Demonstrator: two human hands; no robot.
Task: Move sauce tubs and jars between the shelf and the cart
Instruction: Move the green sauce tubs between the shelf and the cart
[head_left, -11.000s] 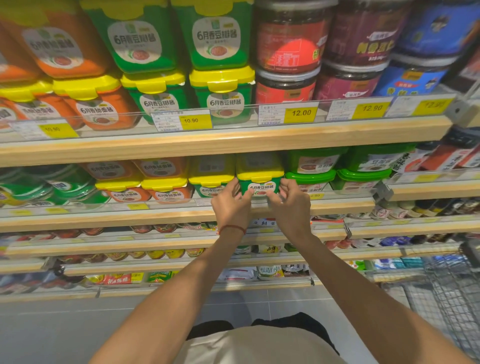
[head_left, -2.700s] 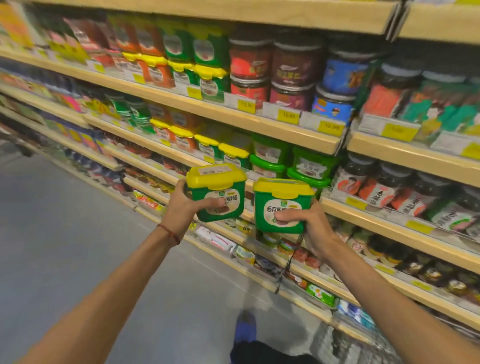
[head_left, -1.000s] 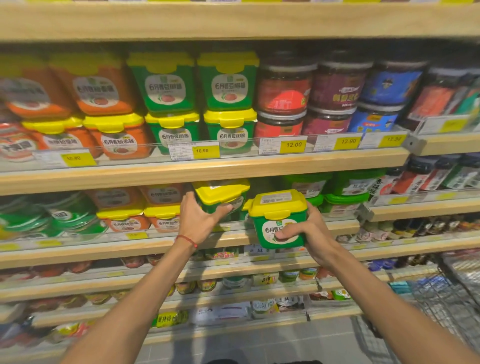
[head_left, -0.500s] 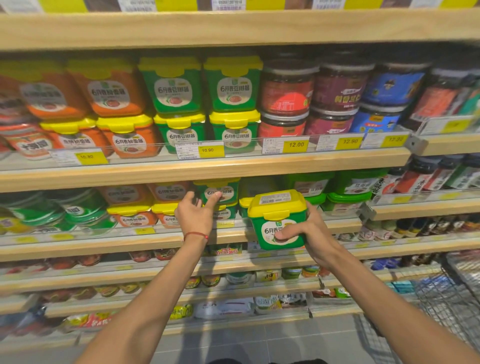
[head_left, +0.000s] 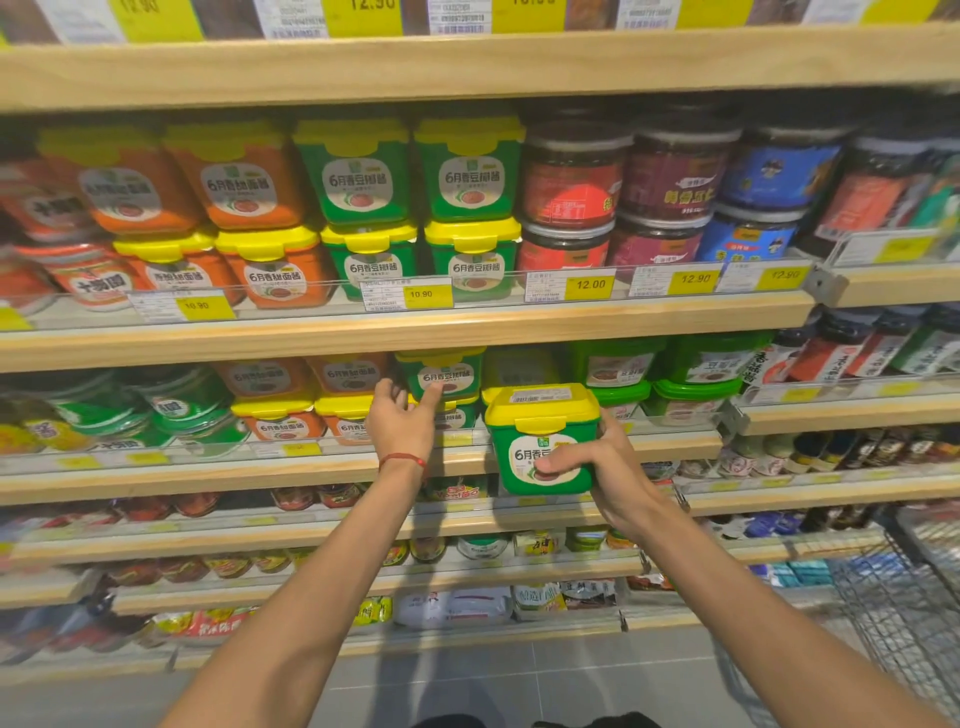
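My right hand (head_left: 605, 470) grips a green sauce tub with a yellow lid (head_left: 540, 434), held upright just in front of the middle shelf (head_left: 675, 444). Behind it a gap shows in the row. My left hand (head_left: 402, 418) reaches to a second green tub (head_left: 441, 371) that stands on top of another on that shelf; its fingers are spread and its fingertips touch the tub's front. A red cord circles the left wrist.
Orange and green tubs (head_left: 358, 176) and dark jars (head_left: 571, 182) fill the shelf above. Bright green tubs (head_left: 696, 384) sit right of the gap. A wire cart (head_left: 904, 613) stands at the lower right. Lower shelves hold small packets.
My left hand set its green tub on the stacked tub on the shelf and loosened its hold. The right hand with its tub has stayed about level in front of the shelf.
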